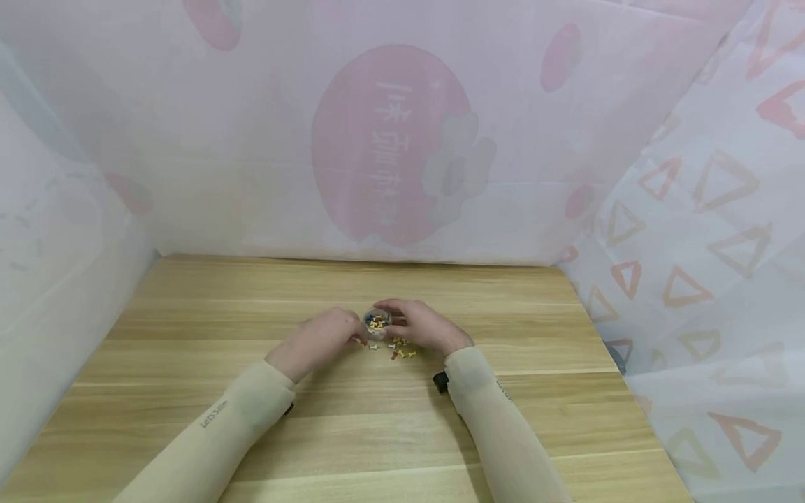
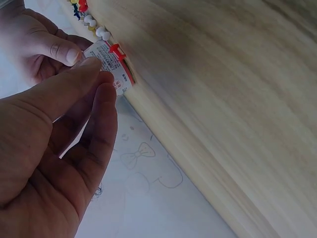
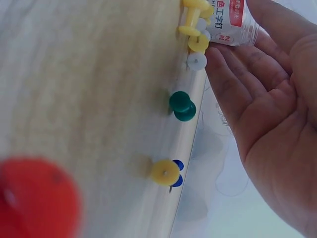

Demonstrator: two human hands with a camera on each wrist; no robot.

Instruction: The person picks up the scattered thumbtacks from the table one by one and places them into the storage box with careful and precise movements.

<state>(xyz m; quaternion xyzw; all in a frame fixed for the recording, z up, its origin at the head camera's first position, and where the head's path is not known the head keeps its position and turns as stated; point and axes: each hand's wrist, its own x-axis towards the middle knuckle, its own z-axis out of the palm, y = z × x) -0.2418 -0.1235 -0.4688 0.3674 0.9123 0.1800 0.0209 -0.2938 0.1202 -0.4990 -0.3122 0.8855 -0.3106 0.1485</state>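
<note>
In the head view, a small clear jar holding many-coloured push pins stands on the wooden table. My right hand grips it from the right, thumb on the near side; the right wrist view shows fingers around the labelled jar. Left of the jar is my left hand, thumb and fingertips drawn together. A red push pin appears just past those fingertips, in front of the jar's label. I cannot tell whether the left fingertips pinch anything. White push pins lie close by.
Loose yellow push pins and a red push pin lie in front of the jar. A green push pin and a yellow one appear near the right palm. Printed cloth hangs behind the wooden table.
</note>
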